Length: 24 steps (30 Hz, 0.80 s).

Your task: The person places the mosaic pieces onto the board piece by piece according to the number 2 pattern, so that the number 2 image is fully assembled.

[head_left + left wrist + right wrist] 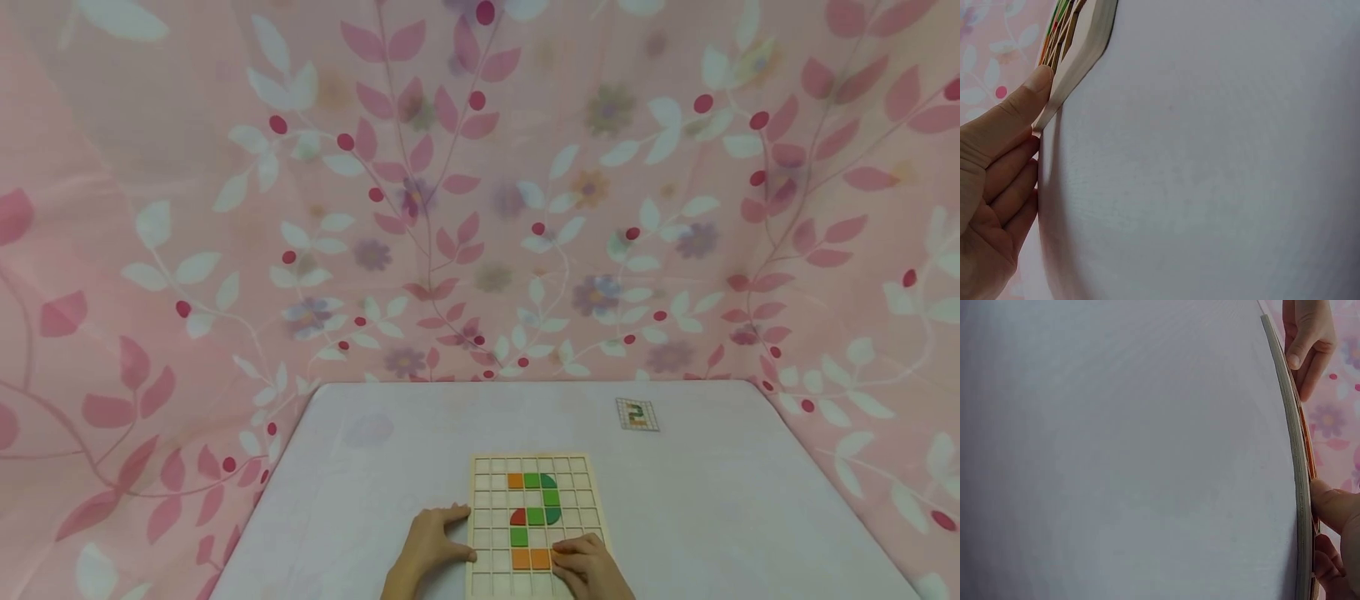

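A wooden grid board (pixel 482 582) lies on the white table, with coloured tiles set in its cells in the shape of a 2. My left hand (pixel 431 542) rests at the board's left edge, thumb and forefinger spread. In the left wrist view its thumb (pixel 1019 103) touches the rim and the other fingers extend beside it. My right hand (pixel 588 567) is over the lower right of the board, its bent fingertips pinching an orange tile (pixel 557 557), mostly hidden, at the right end of the bottom row. Beside that sits another orange tile (pixel 540 559).
A small pattern card (pixel 637 414) showing a coloured 2 on a grid lies farther back on the right of the white table (pixel 390 475). Behind and at both sides hangs pink floral cloth (pixel 480 275).
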Motion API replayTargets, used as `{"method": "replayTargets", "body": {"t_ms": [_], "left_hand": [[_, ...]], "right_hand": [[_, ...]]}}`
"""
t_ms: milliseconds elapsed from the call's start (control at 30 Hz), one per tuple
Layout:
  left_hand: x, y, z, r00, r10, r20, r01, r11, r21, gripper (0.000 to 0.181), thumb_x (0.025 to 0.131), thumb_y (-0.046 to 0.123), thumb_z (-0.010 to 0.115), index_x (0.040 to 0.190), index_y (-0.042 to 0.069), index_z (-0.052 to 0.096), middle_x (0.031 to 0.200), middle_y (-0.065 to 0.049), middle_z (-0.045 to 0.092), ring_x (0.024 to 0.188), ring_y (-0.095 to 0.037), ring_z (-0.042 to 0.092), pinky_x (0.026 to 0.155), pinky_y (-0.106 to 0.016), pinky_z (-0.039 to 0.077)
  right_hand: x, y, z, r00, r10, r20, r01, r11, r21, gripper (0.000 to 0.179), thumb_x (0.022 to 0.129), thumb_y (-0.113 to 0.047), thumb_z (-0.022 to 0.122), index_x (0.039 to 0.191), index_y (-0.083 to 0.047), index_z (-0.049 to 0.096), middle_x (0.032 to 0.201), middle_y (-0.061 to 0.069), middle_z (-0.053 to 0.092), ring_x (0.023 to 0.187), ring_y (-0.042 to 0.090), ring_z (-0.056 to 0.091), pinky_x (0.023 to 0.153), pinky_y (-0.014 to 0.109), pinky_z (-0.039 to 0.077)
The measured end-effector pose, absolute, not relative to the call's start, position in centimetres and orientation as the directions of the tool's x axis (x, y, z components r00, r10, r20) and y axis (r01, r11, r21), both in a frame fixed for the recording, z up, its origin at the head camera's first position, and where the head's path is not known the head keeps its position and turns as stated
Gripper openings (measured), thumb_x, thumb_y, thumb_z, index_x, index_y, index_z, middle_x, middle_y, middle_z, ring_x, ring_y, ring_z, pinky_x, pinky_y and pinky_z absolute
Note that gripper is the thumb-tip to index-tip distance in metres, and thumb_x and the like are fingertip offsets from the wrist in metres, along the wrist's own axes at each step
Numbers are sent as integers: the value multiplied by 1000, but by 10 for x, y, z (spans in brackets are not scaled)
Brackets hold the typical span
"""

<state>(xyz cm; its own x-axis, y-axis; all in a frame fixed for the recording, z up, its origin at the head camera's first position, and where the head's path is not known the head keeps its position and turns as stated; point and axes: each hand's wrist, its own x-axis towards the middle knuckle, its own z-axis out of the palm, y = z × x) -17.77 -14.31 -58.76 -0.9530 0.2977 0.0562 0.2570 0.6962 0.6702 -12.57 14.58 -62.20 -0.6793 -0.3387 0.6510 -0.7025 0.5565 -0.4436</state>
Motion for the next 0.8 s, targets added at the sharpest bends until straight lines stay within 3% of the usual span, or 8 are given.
{"method": "replayTargets", "body": {"t_ms": [233,400,633,800], "left_hand": [[-179,-142,-588,-948,311,62,270,692,670,69,53,32,89,113,5,68,115,-17,65,108,-37,60,94,-55,43],[-181,-142,-588,-946,321,57,272,683,678,69,53,33,89,114,6,68,115,-17,65,108,-36,61,94,-54,44],[-187,-145,-590,-948,315,55,270,696,665,69,53,34,88,113,8,68,116,-15,65,109,-36,60,94,-53,43],[-187,-147,-592,-944,324,58,280,700,657,69,52,35,88,112,8,69,115,-13,66,108,-34,61,94,-53,44]], "right_hand": [[-124,135,-625,-727,-179,663,-601,632,-489,13,62,-11,84,72,-9,75,81,-7,68,74,8,53,59,20,47],[-122,128,-625,-798,-84,597,-499,649,-575,13,61,-12,84,69,-12,74,79,-10,63,73,5,51,58,22,46],[-124,124,-620,-862,-54,504,-421,629,-653,14,67,-17,82,76,-9,75,82,-9,62,77,6,51,60,23,48],[-126,125,-625,-843,-70,534,-456,618,-640,15,67,-17,82,77,-9,75,82,-8,62,75,5,50,58,22,47]]}}
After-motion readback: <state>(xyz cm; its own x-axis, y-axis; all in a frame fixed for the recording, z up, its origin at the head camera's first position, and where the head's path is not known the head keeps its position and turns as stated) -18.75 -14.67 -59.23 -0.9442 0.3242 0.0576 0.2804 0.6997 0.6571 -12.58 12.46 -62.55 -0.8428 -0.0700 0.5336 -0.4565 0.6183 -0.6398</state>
